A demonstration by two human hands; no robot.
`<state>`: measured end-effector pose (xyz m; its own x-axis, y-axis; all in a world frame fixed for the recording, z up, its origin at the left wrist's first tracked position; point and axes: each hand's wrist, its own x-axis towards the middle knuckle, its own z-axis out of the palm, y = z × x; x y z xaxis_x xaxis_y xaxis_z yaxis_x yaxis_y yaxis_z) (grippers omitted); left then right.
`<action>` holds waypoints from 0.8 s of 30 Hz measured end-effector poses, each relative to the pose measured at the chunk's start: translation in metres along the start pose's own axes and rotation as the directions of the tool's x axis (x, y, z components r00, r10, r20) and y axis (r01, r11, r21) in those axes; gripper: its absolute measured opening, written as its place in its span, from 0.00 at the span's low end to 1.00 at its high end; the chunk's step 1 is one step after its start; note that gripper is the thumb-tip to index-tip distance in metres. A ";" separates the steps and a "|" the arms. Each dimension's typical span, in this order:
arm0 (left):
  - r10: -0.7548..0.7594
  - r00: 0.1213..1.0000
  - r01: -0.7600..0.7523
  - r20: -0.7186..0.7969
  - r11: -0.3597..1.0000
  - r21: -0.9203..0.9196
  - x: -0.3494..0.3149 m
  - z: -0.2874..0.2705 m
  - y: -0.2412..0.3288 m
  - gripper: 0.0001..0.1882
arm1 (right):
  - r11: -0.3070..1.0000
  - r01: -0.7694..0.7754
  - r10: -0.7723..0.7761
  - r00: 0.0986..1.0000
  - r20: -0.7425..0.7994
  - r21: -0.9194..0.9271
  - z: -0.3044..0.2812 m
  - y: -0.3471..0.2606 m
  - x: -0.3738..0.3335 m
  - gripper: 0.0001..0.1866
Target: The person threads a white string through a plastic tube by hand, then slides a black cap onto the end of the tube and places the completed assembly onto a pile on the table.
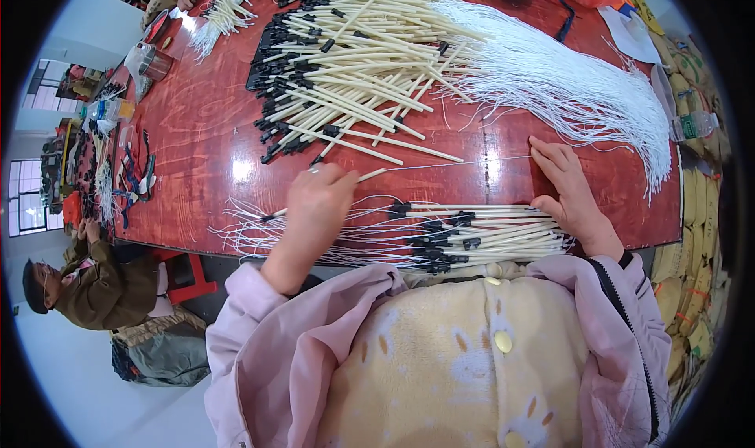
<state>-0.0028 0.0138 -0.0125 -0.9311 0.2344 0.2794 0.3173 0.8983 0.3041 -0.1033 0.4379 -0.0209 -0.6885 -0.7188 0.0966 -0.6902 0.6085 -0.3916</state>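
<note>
My left hand (318, 200) is closed around a cream stick (371, 174) with a thin white string (464, 163) running right from its tip. My right hand (570, 196) lies flat on the red table (197, 141), its fingers by the far end of that string. Between my hands, at the near edge, lies a row of cream sticks with black clips and white strings (472, 232). A large heap of the same sticks (354, 70) covers the middle of the table, with a bundle of loose white strings (566, 86) to its right.
A person in a brown jacket (98, 287) sits at the left by a red stool (185, 279). Clear plastic cups (145, 62) and another small stick pile (220, 15) stand at the far left. Stacked yellow sacks (696, 235) line the right side.
</note>
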 end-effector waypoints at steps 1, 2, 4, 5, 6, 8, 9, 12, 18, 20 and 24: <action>0.038 0.998 -0.040 0.056 0.998 0.043 0.011 0.008 0.008 0.06 | 1.000 0.005 -0.005 1.000 0.009 -0.015 0.001 -0.002 -0.001 0.49; 0.073 0.991 -0.083 0.111 0.993 0.086 0.023 0.017 0.019 0.05 | 0.999 0.012 -0.011 1.000 0.017 -0.031 0.002 -0.004 -0.001 0.50; 0.135 0.962 -0.161 0.236 0.982 0.096 0.047 0.037 0.045 0.07 | 0.999 0.017 -0.015 1.000 0.027 -0.050 0.006 -0.010 0.003 0.51; 0.211 0.953 -0.224 0.216 0.974 0.040 0.060 0.049 0.060 0.06 | 0.998 0.055 -0.053 0.997 0.061 -0.040 0.007 -0.019 0.007 0.52; 0.266 0.944 -0.272 0.195 0.962 0.004 0.067 0.056 0.075 0.05 | 0.993 0.115 -0.113 0.989 0.092 -0.016 0.010 -0.029 0.016 0.53; 0.252 0.924 -0.272 0.286 0.962 0.030 0.081 0.064 0.108 0.08 | 0.987 0.162 -0.161 0.980 0.121 0.002 0.014 -0.036 0.021 0.54; 0.253 0.925 -0.273 0.283 0.961 0.033 0.082 0.059 0.110 0.08 | 0.984 0.177 -0.178 0.980 0.089 0.021 0.015 -0.036 0.023 0.53; 0.275 0.918 -0.296 0.286 0.955 0.034 0.079 0.049 0.114 0.11 | 0.980 0.189 -0.192 0.981 0.031 0.060 0.016 -0.033 0.020 0.52; -0.036 0.996 0.034 -0.086 0.999 -0.025 0.034 -0.004 0.053 0.25 | 0.999 0.007 -0.003 0.996 -0.094 0.042 0.004 -0.025 0.022 0.34; -0.101 0.986 0.116 -0.133 0.987 0.110 0.021 -0.005 0.035 0.18 | 0.999 0.019 -0.016 0.994 -0.104 0.029 0.006 -0.031 0.035 0.30; -0.176 0.983 0.165 0.057 0.974 0.153 0.006 0.005 0.006 0.11 | 0.987 0.144 -0.139 0.987 -0.076 0.065 0.022 -0.042 0.059 0.18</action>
<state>-0.0073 0.0225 -0.0135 -0.9811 0.0935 0.1696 0.1277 0.9708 0.2032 -0.1098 0.3626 -0.0186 -0.6009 -0.7687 0.2192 -0.7661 0.4756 -0.4323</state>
